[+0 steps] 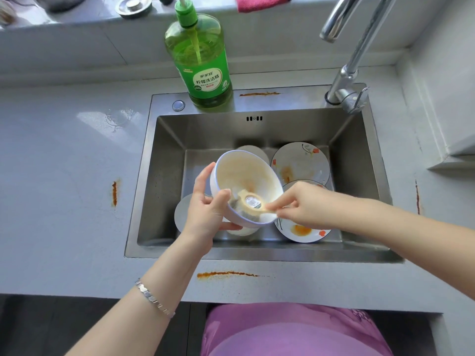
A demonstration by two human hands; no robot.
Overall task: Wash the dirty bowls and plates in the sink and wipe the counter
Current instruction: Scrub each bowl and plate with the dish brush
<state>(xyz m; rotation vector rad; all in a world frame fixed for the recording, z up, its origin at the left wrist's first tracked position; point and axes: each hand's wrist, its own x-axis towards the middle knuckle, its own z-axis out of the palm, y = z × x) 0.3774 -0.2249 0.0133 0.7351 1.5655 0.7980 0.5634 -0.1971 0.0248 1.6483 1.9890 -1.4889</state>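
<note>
Over the steel sink, left hand curled round the rim of a tilted white bowl, right hand pinching a beige dish brush inside it, orange-stained flowered plates in the basin below, orange smears on the grey counter.

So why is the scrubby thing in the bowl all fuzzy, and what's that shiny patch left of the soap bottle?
Head view: the brush inside the bowl is smeared, probably motion blur, while the plates look sharp; the bright patch on the counter is light glaring off a wet spot; the wide lens bends the edges of the sink.
</note>
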